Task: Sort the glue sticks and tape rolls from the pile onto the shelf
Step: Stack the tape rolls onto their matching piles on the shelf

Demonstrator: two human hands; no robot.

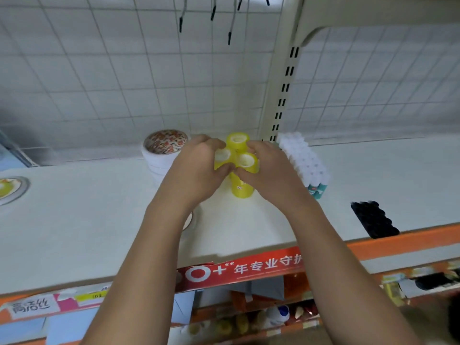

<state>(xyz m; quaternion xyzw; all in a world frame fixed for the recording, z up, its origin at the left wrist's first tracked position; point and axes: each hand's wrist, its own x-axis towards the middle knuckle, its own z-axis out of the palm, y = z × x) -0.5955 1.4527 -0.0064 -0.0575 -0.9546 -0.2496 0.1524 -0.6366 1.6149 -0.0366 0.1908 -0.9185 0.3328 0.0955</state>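
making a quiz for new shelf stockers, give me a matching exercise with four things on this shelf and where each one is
Things:
1 yellow tape rolls
2 white tape stack
3 glue stick pack
4 black tray

Places:
a near the front edge of the shelf, far right
b just left of the left hand
c just right of the right hand
d gripped between the two hands

Pairs: 1-d, 2-b, 3-c, 4-a
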